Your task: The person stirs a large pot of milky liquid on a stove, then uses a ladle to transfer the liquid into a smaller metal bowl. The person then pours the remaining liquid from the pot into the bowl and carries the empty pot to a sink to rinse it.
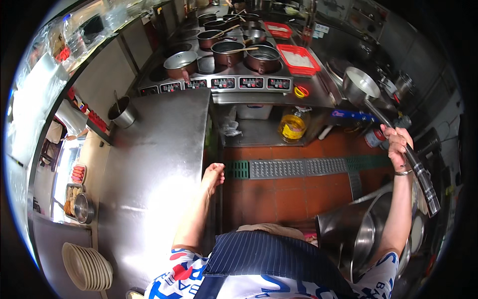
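Note:
My right hand (399, 144) is closed around the long metal handle of a large ladle (360, 84), whose bowl is raised over the counter on the right and shows something whitish inside. My left hand (214, 175) is loosely curled beside the edge of the steel worktop (157, 142), with nothing visible in it. Ahead stands a multi-burner cooktop with saucepans: a light-lined pan (180, 61) at the left, a dark pan (228, 50) with a wooden stick across it, and another dark pan (262, 56) beside it.
Red plastic baskets (298, 59) sit right of the cooktop. A jug of yellow oil (293, 127) stands on the lower shelf. A metal pot (122, 111) and a stack of bowls (87, 266) are at the left. Large steel vessels (364, 239) stand near my right arm. A floor drain (278, 168) crosses the tiles.

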A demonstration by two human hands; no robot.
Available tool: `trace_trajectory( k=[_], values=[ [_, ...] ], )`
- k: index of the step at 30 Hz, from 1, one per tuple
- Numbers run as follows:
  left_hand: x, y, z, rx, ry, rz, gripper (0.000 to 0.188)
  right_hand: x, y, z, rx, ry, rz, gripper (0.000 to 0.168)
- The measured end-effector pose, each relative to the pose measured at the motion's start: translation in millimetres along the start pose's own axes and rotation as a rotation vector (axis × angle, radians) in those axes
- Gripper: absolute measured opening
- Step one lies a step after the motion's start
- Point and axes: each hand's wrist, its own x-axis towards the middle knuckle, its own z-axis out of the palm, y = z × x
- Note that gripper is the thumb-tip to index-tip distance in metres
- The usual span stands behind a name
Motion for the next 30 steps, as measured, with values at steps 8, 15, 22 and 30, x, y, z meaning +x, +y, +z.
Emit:
trace_trajectory(
  k=[8, 15, 22, 30],
  values=[
    [81, 29, -15, -0.069, 0.048, 0.0, 0.012, 198, 6, -27, 0.007, -0.109, 0.196, 0.035],
    [125, 55, -32, -0.095, 0.179, -0.05, 0.012, 342, -6, -70, -0.135, -0.137, 0.277, 0.029],
    [182, 106, 0, -0.071, 0.232, -0.102, 0.012, 461, -24, -111, -0.33, -0.009, 0.255, 0.025],
    [339, 186, 36, -0.029, 0.157, 0.302, 0.017, 545, -24, -137, -0.584, 0.145, 0.229, 0.023]
  ],
)
